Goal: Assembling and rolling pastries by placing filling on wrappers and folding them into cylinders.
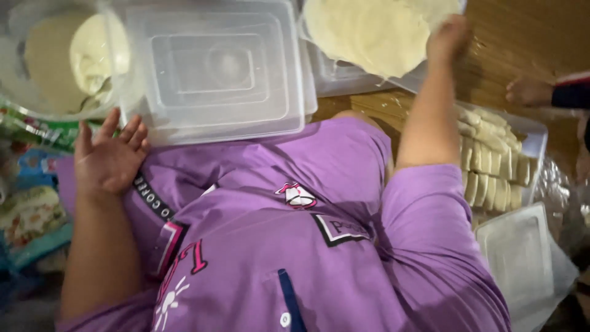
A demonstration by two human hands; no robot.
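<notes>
My left hand (109, 158) is open with the palm up and fingers spread, holding nothing. It rests on my purple shirt, just below the corner of a clear plastic box (215, 67). My right hand (450, 38) reaches far forward and grips the right edge of a pale round thin sheet (369, 34) that lies over another clear tub. The hand is blurred.
A clear bowl (37, 92) with pale dough stands at the far left. A clear tray (536, 132) holds several pale rolled pieces in rows, with a clear lid (522, 258) beside it. Colourful packets (31, 215) lie at the left. Another person's hand (527, 92) rests on the wooden surface (528, 37).
</notes>
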